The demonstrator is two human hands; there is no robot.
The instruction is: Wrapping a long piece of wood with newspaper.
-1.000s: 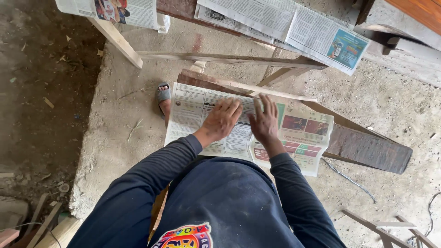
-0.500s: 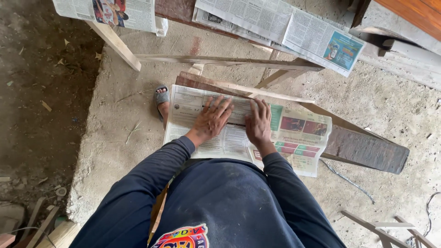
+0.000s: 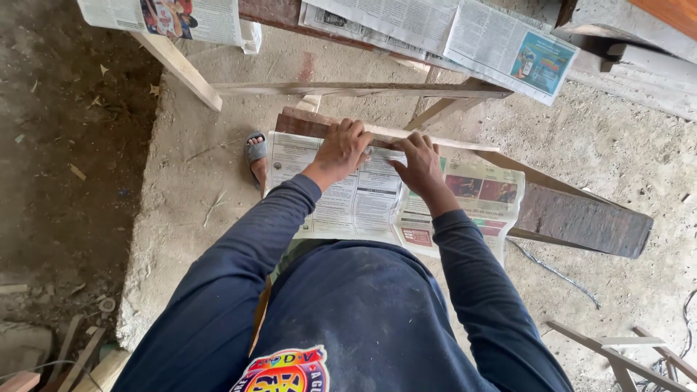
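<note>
A sheet of newspaper (image 3: 341, 203) lies spread over a dark brown wooden plank (image 3: 581, 218) that runs from the upper left to the lower right. My left hand (image 3: 341, 147) rests flat at the newspaper's far edge, fingers over the plank's rim. My right hand (image 3: 420, 163) presses on the paper beside it, fingers bent along the same edge. Both arms are in dark blue sleeves. Part of the plank is hidden under the paper.
More newspaper sheets (image 3: 443, 33) cover a long board on a wooden trestle (image 3: 348, 91) ahead. My sandalled foot (image 3: 255, 156) stands on the concrete slab. Bare earth lies to the left. Wooden strips (image 3: 617, 348) lie at the lower right, scrap wood at the lower left.
Both hands have slid forward from the middle of the newspaper to its far edge on the plank. The paper stays in place.
</note>
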